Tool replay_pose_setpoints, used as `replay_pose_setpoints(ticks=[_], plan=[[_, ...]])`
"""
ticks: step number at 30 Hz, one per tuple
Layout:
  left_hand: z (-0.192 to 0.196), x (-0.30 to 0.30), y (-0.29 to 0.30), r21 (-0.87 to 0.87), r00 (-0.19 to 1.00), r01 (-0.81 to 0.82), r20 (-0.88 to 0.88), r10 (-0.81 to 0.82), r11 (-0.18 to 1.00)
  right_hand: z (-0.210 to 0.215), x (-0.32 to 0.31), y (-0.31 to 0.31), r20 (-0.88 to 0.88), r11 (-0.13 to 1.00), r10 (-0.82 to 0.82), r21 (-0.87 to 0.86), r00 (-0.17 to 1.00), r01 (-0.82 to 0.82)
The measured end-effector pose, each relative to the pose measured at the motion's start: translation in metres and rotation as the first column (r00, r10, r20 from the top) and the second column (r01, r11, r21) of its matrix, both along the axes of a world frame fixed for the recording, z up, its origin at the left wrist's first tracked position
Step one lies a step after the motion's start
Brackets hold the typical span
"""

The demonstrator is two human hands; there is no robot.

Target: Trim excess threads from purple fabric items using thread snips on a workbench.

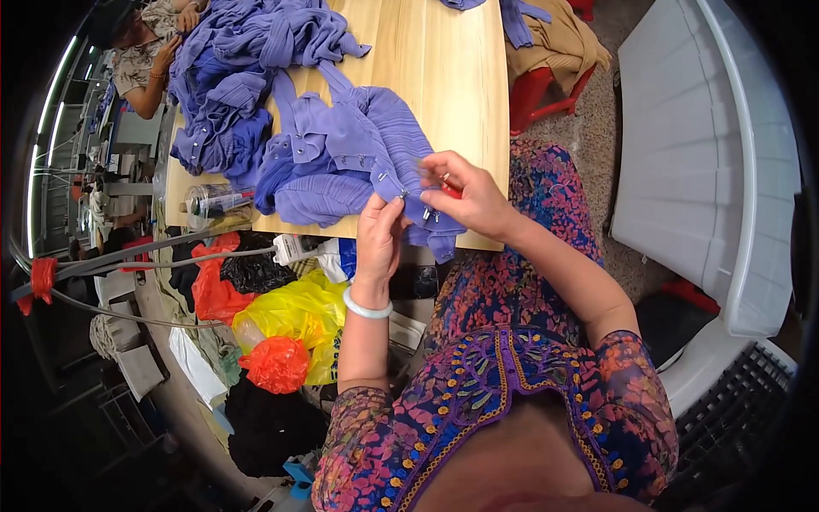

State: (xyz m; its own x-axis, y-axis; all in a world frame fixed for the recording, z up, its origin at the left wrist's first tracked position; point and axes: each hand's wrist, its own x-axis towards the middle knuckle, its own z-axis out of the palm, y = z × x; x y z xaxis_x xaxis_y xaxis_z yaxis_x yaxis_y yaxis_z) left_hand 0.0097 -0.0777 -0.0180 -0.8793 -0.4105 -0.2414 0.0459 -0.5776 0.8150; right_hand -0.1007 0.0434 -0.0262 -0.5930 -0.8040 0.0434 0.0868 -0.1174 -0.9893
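Note:
A purple ribbed garment [320,200] with a collar and a row of small metal fasteners lies across the near edge of the wooden table. My left hand [378,239] pinches the garment's placket between thumb and fingers, beside one fastener. Just to the right, my right hand [478,200] is closed around a small red-handled tool [450,188], its kind mostly hidden by my fingers. Small metal pieces [431,213] show on the cloth below this hand.
More purple garments [247,60] are heaped at the table's far left, near another person's hand [188,17]. A clear plastic jar [217,200] lies by the left edge. Bags [290,311] and cables sit below left. A large pale plastic bin [682,145] and a red stool [550,98] stand to the right.

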Motion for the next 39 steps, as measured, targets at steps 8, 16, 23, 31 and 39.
replay_pose_setpoints(ticks=[8,16,23,31,39], plan=[[-0.014,0.005,-0.004,-0.074,0.995,0.055,0.085,-0.048,0.996,-0.010,0.011,-0.005,0.031,0.993,0.090,0.072,0.995,-0.092],[-0.012,0.001,-0.015,0.224,0.999,-0.006,-0.029,0.013,0.975,-0.006,0.016,0.003,0.063,0.990,0.092,0.103,0.994,-0.098],[0.009,0.003,-0.007,0.076,0.997,-0.079,0.030,0.077,0.994,-0.007,0.018,0.011,0.068,0.982,0.119,0.138,0.991,-0.128],[0.011,0.006,-0.007,0.066,0.998,-0.068,-0.012,0.069,0.995,0.011,0.008,0.017,-0.285,0.986,0.044,0.169,0.957,0.006],[0.008,0.004,-0.005,0.081,0.997,-0.064,-0.041,0.068,0.995,0.009,0.006,0.016,-0.439,0.983,0.017,0.172,0.898,0.065]])
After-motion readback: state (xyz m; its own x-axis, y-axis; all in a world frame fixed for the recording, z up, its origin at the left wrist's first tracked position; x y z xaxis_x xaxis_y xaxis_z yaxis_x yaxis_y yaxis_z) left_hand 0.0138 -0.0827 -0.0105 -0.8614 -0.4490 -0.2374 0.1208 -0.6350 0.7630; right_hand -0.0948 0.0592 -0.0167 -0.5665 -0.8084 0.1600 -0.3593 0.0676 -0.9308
